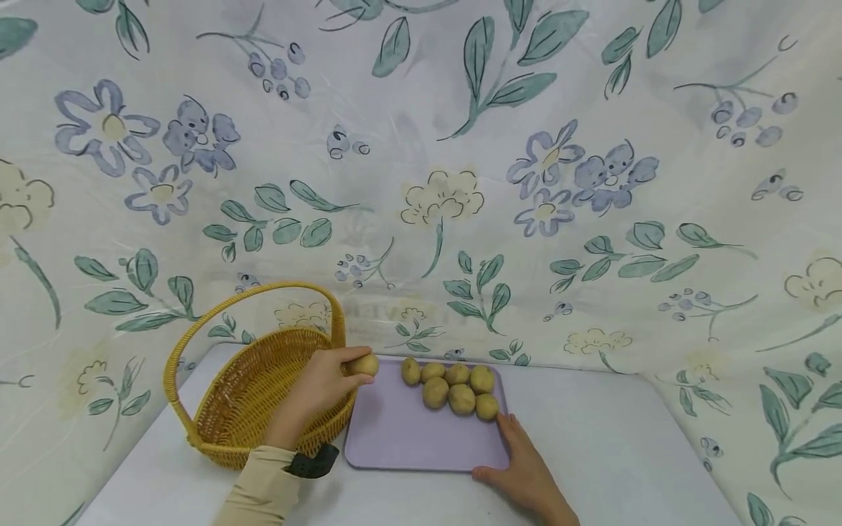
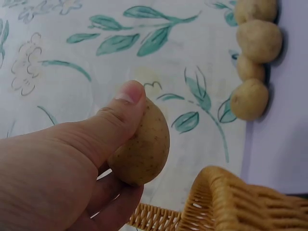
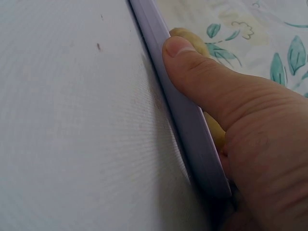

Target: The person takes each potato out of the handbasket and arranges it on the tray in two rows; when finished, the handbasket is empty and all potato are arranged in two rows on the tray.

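Observation:
In the head view my left hand (image 1: 321, 386) pinches a potato (image 1: 367, 364) between thumb and fingers, above the right rim of the wicker basket (image 1: 226, 454) and near the tray's back left corner. The left wrist view shows that potato (image 2: 147, 149) up close, brown and speckled. Thumb on the front edge and fingers along the right side, my right hand (image 1: 529, 471) holds the near right corner of the lilac tray (image 1: 414, 442). Several potatoes (image 1: 462, 399) lie in two rows at the tray's back right. The right wrist view shows the thumb on the tray rim (image 3: 180, 98).
The basket's tall arched handle (image 1: 172, 365) rises at the left of the white table (image 1: 605, 438). Behind the table hangs a floral cloth (image 1: 421, 285). The basket stands against the tray's left side.

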